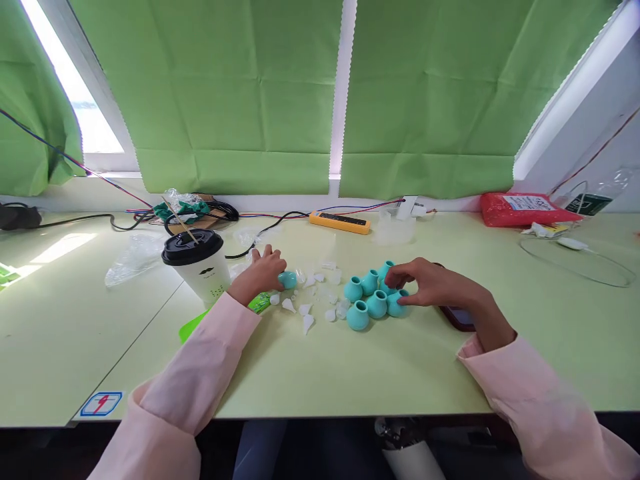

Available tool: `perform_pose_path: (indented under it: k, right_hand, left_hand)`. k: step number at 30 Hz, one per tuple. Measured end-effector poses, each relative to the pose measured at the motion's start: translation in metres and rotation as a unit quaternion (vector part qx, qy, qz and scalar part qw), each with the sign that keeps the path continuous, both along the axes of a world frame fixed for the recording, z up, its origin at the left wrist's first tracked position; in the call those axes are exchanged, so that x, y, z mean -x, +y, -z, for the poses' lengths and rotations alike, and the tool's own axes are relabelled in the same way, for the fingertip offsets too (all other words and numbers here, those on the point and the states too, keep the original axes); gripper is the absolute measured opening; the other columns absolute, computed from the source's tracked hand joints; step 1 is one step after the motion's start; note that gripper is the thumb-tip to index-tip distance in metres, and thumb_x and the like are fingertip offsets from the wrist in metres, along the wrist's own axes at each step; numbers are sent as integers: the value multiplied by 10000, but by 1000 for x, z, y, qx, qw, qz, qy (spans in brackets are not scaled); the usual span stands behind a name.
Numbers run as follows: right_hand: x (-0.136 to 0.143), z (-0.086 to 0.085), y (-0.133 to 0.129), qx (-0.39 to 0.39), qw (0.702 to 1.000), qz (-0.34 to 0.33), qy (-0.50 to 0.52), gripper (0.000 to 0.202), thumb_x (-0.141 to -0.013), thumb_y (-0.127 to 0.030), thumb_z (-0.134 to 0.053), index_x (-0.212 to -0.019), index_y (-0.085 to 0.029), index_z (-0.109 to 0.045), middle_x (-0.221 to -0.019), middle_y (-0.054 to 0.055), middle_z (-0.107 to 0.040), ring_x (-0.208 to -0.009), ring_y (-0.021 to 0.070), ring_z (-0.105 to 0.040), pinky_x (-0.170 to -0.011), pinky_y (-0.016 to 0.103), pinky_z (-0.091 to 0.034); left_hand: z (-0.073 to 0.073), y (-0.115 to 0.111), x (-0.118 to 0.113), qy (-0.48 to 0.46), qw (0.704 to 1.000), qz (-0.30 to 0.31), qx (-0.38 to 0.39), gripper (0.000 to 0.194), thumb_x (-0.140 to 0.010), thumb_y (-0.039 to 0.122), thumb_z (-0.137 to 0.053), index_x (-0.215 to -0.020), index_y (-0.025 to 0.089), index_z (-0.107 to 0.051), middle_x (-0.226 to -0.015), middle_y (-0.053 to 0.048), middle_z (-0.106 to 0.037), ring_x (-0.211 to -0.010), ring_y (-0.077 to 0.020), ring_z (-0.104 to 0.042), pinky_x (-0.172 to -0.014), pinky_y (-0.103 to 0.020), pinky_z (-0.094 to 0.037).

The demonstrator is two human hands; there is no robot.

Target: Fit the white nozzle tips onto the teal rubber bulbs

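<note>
My left hand [265,272] is closed at a small teal pot [287,280], which shows beside its fingers; the hand hides part of it. Right of it lie several loose, translucent white pieces [305,310], some pointed and some round. A cluster of small, round teal pots with narrow necks [377,304] stands upright on the table. Over the cluster's right side reaches my right hand [417,283], thumb and fingers apart. Its thumb touches the rightmost pot [397,305], and its fingers cover part of the pots behind.
A white paper cup [203,277] with a black lid and stick stands by my left forearm. Under my right wrist lies a phone [457,319]. Behind are an orange power strip [340,223], cables, clear plastic [135,257] and a red packet [525,209].
</note>
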State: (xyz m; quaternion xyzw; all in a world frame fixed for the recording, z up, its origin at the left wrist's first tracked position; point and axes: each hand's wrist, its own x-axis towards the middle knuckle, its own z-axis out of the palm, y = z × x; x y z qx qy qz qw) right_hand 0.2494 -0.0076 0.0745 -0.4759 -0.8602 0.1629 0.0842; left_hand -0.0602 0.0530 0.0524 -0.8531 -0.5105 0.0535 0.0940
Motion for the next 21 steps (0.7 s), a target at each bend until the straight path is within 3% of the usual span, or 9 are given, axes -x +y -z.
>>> perform_pose_path:
  k: [3, 5, 9, 10, 12, 13, 15, 18, 21]
  right_hand:
    - [1, -1, -3, -62, 998, 2, 10, 249, -634, -363, -576, -826, -204, -582, -732, 14, -624, -698, 171, -581, -641, 283, -446]
    - [7, 1, -7, -165, 984, 24, 56, 235, -648, -388, -574, -792, -201, -581, -691, 11, -621, -648, 158, -581, -619, 277, -450]
    - [36, 12, -19, -409, 882, 73, 224, 330, -666, -342, -588, -947, -187, -514, -826, 44, -615, -681, 148, -578, -643, 283, -464]
    - [45, 15, -23, -423, 874, 51, 234, 432, -652, -358, -600, -1023, -176, -472, -889, 64, -605, -692, 153, -580, -657, 295, -467]
    - [63, 23, -31, -402, 893, -3, 202, 572, -621, -413, -615, -1093, -161, -415, -950, 91, -588, -750, 182, -581, -665, 312, -466]
    - [70, 27, -34, -401, 896, -35, 187, 586, -617, -444, -606, -1089, -157, -410, -949, 96, -589, -804, 204, -573, -685, 325, -459]
    - [80, 34, -38, -382, 909, -32, 164, 498, -671, -425, -564, -1057, -151, -409, -907, 95, -602, -803, 213, -575, -667, 328, -452]
    - [85, 43, -41, -361, 919, -16, 156, 302, -752, -364, -487, -968, -160, -436, -790, 65, -617, -671, 184, -582, -581, 298, -432]
    - [83, 44, -43, -339, 928, -16, 154, 271, -770, -374, -459, -941, -163, -447, -781, 63, -608, -665, 181, -565, -579, 296, -406]
  left_hand:
    - [-9, -3, 5, -101, 994, 30, -42, 235, -625, 332, -539, -764, 145, -558, -811, -82, -545, -878, -262, -442, -752, -434, -294]
    - [-20, -10, 5, -192, 977, 56, -70, 270, -630, 337, -526, -832, 160, -508, -794, -38, -553, -777, -195, -482, -753, -378, -316]
    - [-32, -38, -14, -308, 935, 143, -106, 289, -638, 288, -521, -890, 174, -438, -757, 4, -543, -648, -123, -488, -609, -239, -359]
    - [-30, -46, -21, -311, 928, 174, -106, 271, -647, 278, -516, -886, 177, -441, -728, 12, -540, -619, -114, -484, -581, -226, -356]
    - [-23, -60, -37, -300, 914, 255, -97, 238, -686, 249, -481, -913, 182, -452, -745, 4, -549, -642, -112, -502, -584, -217, -362]
    - [-19, -65, -44, -288, 907, 289, -100, 234, -704, 251, -464, -927, 181, -455, -738, -2, -549, -641, -114, -508, -573, -216, -364]
    - [-9, -72, -54, -256, 903, 323, -123, 242, -719, 254, -445, -943, 164, -452, -730, -20, -552, -637, -129, -520, -554, -227, -373]
    - [1, -72, -59, -193, 914, 304, -187, 225, -720, 229, -412, -918, 132, -460, -731, -54, -562, -640, -168, -540, -525, -257, -380]
    - [6, -66, -56, -137, 939, 246, -196, 119, -691, 173, -387, -742, 135, -488, -597, -43, -552, -501, -163, -520, -423, -246, -318]
